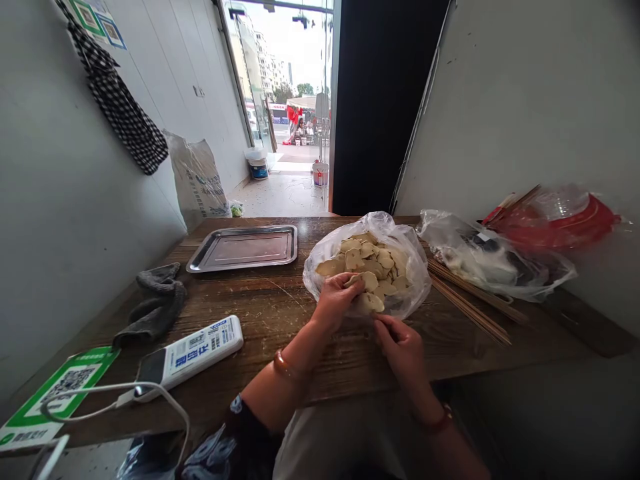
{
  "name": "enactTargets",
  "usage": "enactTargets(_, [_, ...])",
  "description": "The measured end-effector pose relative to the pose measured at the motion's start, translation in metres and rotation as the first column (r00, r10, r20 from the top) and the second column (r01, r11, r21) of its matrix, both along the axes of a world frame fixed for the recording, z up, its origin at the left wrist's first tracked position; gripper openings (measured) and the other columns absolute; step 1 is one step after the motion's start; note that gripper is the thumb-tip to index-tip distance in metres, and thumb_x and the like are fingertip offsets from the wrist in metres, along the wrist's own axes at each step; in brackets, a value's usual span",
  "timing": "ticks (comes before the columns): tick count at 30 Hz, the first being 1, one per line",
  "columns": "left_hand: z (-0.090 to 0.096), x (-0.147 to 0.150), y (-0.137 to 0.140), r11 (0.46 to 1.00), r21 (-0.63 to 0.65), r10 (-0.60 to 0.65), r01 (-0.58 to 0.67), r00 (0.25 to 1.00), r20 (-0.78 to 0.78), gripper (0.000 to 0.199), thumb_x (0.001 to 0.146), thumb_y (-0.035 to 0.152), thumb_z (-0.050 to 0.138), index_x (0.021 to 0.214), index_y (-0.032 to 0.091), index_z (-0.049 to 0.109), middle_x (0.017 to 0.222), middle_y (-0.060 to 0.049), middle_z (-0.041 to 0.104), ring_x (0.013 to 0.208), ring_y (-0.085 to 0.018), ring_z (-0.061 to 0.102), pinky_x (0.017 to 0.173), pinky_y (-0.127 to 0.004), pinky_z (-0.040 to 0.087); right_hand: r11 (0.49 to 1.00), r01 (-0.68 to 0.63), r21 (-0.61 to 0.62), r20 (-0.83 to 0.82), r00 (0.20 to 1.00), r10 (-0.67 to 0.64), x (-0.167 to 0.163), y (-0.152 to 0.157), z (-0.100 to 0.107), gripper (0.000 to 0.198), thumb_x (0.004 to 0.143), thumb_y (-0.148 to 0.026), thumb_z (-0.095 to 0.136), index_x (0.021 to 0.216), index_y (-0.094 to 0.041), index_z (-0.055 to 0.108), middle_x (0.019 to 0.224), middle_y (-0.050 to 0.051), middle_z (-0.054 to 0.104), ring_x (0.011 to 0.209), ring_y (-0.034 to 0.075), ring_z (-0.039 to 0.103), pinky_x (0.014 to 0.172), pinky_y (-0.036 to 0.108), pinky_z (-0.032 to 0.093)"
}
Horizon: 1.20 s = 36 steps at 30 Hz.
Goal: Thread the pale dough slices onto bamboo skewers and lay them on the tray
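A clear plastic bag (416, 280) stands open on the table, heaped with thin, pale potato slices (369, 257). My left hand (336, 300) reaches over its near rim, thumb and fingers closed on a potato slice (369, 281). Just below, another slice (371, 303) hangs at the bag's near edge. My right hand (400, 339) is in front of the bag, with thumb and forefinger pinched together under that lower slice. Whatever sits between those fingertips is too small to make out.
Bamboo skewers (470, 303) lie right of the bag, beside plastic bags (493, 263) and a red bag (560, 223). A metal tray (245, 248) sits at the back left. Nearer are a grey cloth (155, 303), a white cabled device (203, 348) and a green QR card (65, 390).
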<state>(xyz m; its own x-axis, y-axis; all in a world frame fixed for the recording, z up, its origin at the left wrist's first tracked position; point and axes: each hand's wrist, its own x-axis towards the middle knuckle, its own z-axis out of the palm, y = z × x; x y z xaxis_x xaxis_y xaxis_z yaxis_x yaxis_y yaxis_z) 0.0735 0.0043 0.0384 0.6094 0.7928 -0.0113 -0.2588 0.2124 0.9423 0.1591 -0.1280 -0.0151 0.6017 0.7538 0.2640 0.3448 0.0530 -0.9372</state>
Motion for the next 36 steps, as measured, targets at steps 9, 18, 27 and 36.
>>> enactTargets(9, [0.009,-0.007,0.002,0.985,-0.107,-0.131,0.138,0.989,0.063,0.042,0.061,0.041,0.082,0.088,0.012,0.069,0.067,-0.001,0.064,0.052,-0.007,0.051,0.048,-0.018,0.038,1.000,0.021,0.001,-0.003,1.000,-0.021,0.001,-0.002,0.003,0.030,0.084,-0.039,0.058,0.094,-0.016,0.075,0.056,-0.001,0.058,0.048,0.011,0.049,0.044,0.021,0.037])
enactTargets(18, [0.016,-0.014,0.019,0.977,-0.211,0.032,0.033,0.954,0.298,0.043,0.062,0.039,0.083,0.093,0.015,0.065,0.086,-0.005,0.071,0.073,-0.016,0.066,0.065,-0.026,0.053,0.999,-0.035,-0.013,0.008,0.999,0.035,-0.001,-0.002,0.003,0.028,0.084,-0.039,0.060,0.092,-0.017,0.075,0.054,-0.002,0.057,0.046,0.011,0.049,0.043,0.021,0.038])
enactTargets(27, [0.013,-0.021,0.029,0.983,-0.135,0.159,-0.128,0.953,0.259,0.036,0.059,0.037,0.084,0.081,0.013,0.068,0.075,-0.001,0.069,0.067,-0.012,0.064,0.066,-0.025,0.053,0.999,-0.053,-0.002,0.064,0.997,0.053,-0.002,0.000,0.003,0.027,0.081,-0.038,0.062,0.091,-0.018,0.078,0.057,0.002,0.064,0.049,0.014,0.054,0.045,0.023,0.044])
enactTargets(36, [0.017,-0.018,0.022,0.985,-0.071,0.166,-0.157,0.974,0.154,0.035,0.050,0.035,0.087,0.069,0.013,0.067,0.064,0.001,0.064,0.058,-0.009,0.056,0.057,-0.021,0.046,0.998,-0.061,0.001,0.069,0.996,0.061,-0.002,0.000,0.004,0.026,0.082,-0.038,0.061,0.090,-0.019,0.077,0.061,0.001,0.066,0.051,0.013,0.056,0.049,0.023,0.045])
